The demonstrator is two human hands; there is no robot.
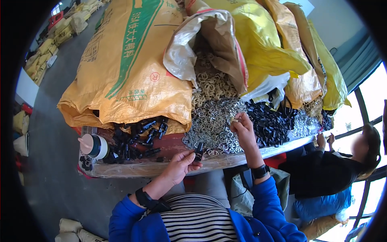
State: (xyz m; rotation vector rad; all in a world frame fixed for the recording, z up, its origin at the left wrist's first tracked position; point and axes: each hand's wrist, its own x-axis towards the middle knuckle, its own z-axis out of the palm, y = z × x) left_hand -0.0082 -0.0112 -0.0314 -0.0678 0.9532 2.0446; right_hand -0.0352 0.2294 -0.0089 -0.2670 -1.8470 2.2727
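My left hand [180, 166] is closed on a small black plastic piece [199, 151], held upright at the table's front edge between thumb and fingers. To its right and farther away, my right hand [244, 128] pinches a small pale ring-like piece [234, 120] over a heap of silver metal rings [209, 129]. Behind that heap, tan rings [213, 85] spill from an open sack [181, 48]. Black parts like the one in my left hand lie in a loose pile [131, 141] at the left, below the mouth of an orange sack [141, 92].
A white and dark green container [96, 146] with a pink top stands at the table's left corner. Right of my right hand lie black clips [268, 125] and more silver pieces [304, 124]. Yellow sacks [258, 32] line the back. Another person [322, 169] works at the right.
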